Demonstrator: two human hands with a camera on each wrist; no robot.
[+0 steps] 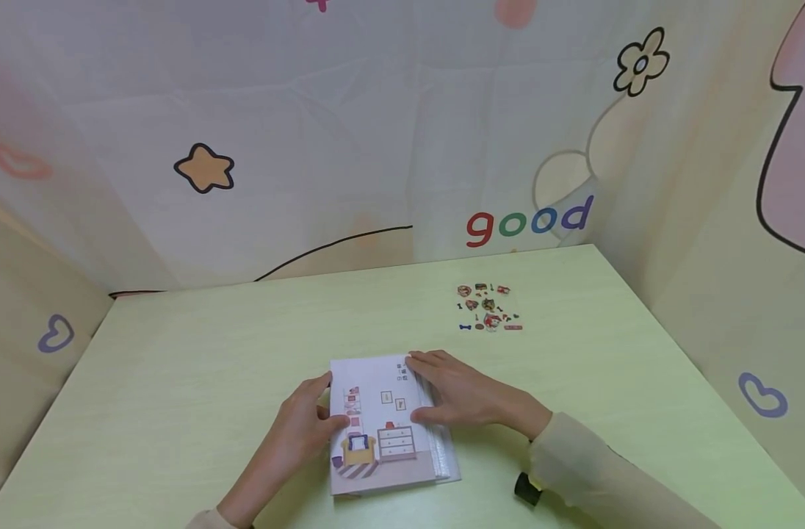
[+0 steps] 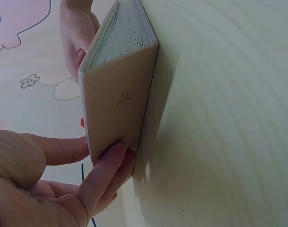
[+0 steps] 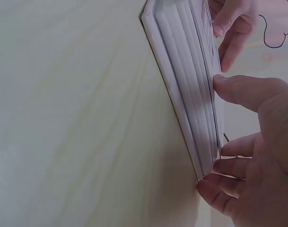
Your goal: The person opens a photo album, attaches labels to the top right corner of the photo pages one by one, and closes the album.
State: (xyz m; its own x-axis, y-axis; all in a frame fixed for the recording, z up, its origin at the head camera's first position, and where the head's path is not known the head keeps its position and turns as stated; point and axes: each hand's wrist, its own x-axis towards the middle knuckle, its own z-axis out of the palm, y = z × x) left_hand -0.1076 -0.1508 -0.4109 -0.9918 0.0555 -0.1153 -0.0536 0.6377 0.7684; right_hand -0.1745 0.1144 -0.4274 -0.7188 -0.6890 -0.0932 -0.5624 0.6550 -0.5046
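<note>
A thick album [image 1: 369, 419] with a white illustrated cover lies on the table, its clear sleeve pages showing along the right side. In the left wrist view its plain pinkish spine [image 2: 117, 94] faces my left hand [image 1: 300, 419]. That hand holds the spine side, thumb on the cover's edge and fingertips against the spine. My right hand [image 1: 465, 389] holds the opposite side near the far corner. Its thumb touches the cover's edge, and its fingers reach the page edges [image 3: 186, 75] and corner in the right wrist view. The album's underside is hidden.
A clear sticker sheet [image 1: 488, 307] with small colourful pictures lies farther back, right of the album. Beneath the right sleeve [image 1: 594, 463] shows a small black object [image 1: 526, 489]. A printed cloth [image 1: 349, 147] hangs behind the pale table [image 1: 197, 382] and at its sides.
</note>
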